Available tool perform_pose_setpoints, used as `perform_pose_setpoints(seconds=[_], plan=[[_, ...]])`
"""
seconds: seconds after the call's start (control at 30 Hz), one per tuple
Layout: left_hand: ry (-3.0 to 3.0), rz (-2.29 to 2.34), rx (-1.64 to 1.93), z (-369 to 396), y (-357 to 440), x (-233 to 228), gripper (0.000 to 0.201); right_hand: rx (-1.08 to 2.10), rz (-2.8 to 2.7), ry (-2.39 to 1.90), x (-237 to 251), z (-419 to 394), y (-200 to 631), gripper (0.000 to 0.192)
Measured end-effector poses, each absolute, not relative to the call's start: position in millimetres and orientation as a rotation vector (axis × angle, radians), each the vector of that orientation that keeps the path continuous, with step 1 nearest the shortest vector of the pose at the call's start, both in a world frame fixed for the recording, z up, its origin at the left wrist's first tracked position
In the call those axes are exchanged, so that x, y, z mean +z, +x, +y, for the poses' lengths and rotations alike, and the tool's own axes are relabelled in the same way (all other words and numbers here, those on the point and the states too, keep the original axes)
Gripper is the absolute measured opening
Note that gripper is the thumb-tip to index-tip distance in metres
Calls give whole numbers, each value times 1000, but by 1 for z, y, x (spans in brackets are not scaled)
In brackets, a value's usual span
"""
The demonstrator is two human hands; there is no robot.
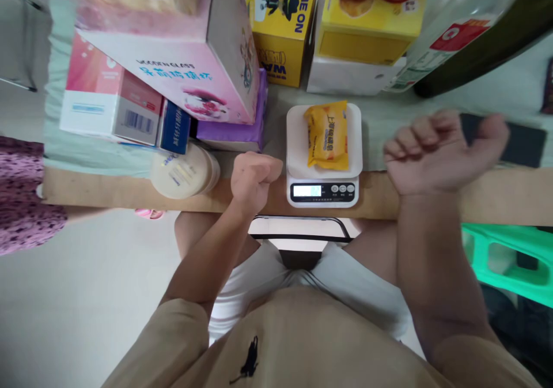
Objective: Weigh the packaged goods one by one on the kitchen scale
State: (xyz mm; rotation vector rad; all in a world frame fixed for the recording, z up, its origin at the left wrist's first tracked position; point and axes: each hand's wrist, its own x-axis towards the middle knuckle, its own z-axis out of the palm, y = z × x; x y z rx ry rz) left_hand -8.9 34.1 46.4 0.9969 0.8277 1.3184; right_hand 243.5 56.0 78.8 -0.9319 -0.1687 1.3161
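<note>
Yellow snack packet (327, 135) lying on the white kitchen scale (324, 157) at the table's (108, 191) near edge; left hand (253, 179) and right hand (436, 151), both curled into empty fists, flank the scale without touching it; a round lidded tub (184, 172) sits left of the left hand

A small white plastic kitchen scale (323, 172) with rounded corners stands at the near edge of the tabletop (108, 191), between the two fists and just beside the left one. Its front strip carries a pale lit display at the left and three round buttons at the right; the digits are too blurred to read. On its flat square platform lies a yellow-orange plastic packet (327, 135) with dark printed characters, sealed and slightly puffed, lying flat, its long side running away from the person and turned a little askew. The packet rests wholly on the platform.
</note>
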Motion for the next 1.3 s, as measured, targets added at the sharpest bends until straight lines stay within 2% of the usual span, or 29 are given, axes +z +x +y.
perform_pose_setpoints(seconds=[0.2, 0.47, 0.57, 0.7, 0.8, 1.0, 1.23, 1.3], plan=[[1011, 759, 1263, 34, -14, 51, 60, 1236, 159, -590, 84, 54, 269, 71], [1028, 631, 1247, 41, -7, 51, 62, 1202, -51, -652, 43, 87, 279, 68], [1067, 560, 1252, 43, -5, 50, 61, 1171, -25, -664, 46, 88, 284, 67], [1072, 608, 1276, 39, -6, 47, 59, 1073, 94, -560, 66, 71, 289, 82], [1072, 647, 1259, 36, -8, 45, 57, 1013, 152, -606, 70, 63, 290, 84], [1117, 652, 1248, 36, -10, 41, 53, 1115, 97, -675, 60, 69, 277, 86], [1266, 657, 1252, 37, -15, 36, 53, 1091, 83, -786, 62, 75, 267, 63], [1326, 646, 1249, 37, -15, 36, 53, 1096, 81, -776, 65, 73, 269, 64]])
